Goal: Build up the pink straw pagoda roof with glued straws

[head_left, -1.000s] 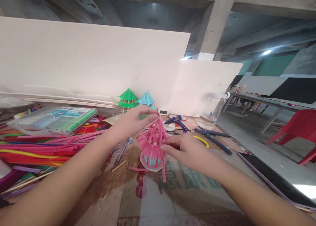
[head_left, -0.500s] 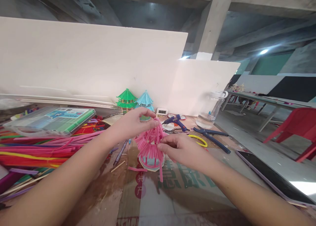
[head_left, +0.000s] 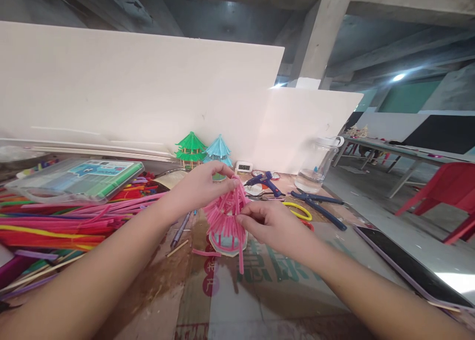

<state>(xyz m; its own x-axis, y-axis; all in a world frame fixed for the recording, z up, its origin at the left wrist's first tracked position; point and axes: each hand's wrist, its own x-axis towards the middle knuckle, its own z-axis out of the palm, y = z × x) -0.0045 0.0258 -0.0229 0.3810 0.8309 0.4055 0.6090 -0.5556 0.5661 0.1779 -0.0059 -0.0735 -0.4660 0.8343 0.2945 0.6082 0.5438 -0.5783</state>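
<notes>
A small pink straw pavilion roof [head_left: 224, 220] on a pale blue base stands on the cardboard-covered table [head_left: 260, 300]. My left hand [head_left: 198, 184] pinches the roof's peak from above. My right hand [head_left: 272, 223] pinches a pink straw on the roof's right side; one long pink straw hangs down below it. A loose pink straw piece [head_left: 203, 253] lies beside the base.
A heap of coloured straws [head_left: 63, 221] and a clear plastic case [head_left: 79, 177] fill the left. Green [head_left: 191, 149] and blue [head_left: 218, 151] pavilions stand by the white board. A blue glue gun [head_left: 265, 181], pliers [head_left: 319, 206], a jar [head_left: 315, 167] and a phone [head_left: 411, 266] lie to the right.
Both hands and the pink roof have sunk slightly toward the table. The grips are unchanged.
</notes>
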